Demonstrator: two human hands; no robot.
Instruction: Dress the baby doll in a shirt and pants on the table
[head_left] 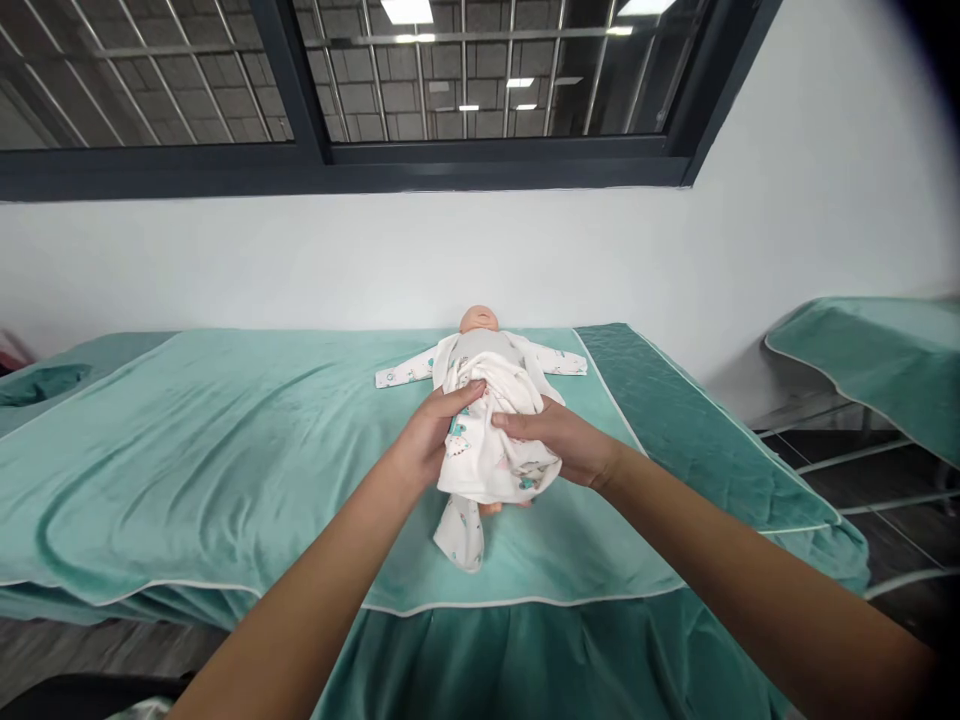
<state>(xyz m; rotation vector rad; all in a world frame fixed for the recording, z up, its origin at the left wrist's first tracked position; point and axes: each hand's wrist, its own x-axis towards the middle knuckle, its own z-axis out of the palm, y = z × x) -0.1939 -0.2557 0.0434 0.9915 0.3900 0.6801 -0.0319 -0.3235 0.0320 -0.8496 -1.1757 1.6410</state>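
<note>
A baby doll (478, 319) lies on its back on the bed, its head toward the wall. It wears a white printed top (559, 360) with both sleeves stretched out sideways. Over its lower body is a bunched white printed baby garment (491, 465); one narrow end hangs toward me, and bits of the doll's feet show below the hem. My left hand (439, 425) grips the bunched cloth from the left, thumb on top. From the right, my right hand (562, 435) holds the same cloth, thumb pressed across it. The fingers of both hands are partly hidden.
A green velvety sheet (225, 440) with pale piping covers the bed and drapes over its front edge. A white wall (360, 250) and a dark-framed barred window (495, 160) stand behind. At right is another green-covered surface (885, 350) above metal rails.
</note>
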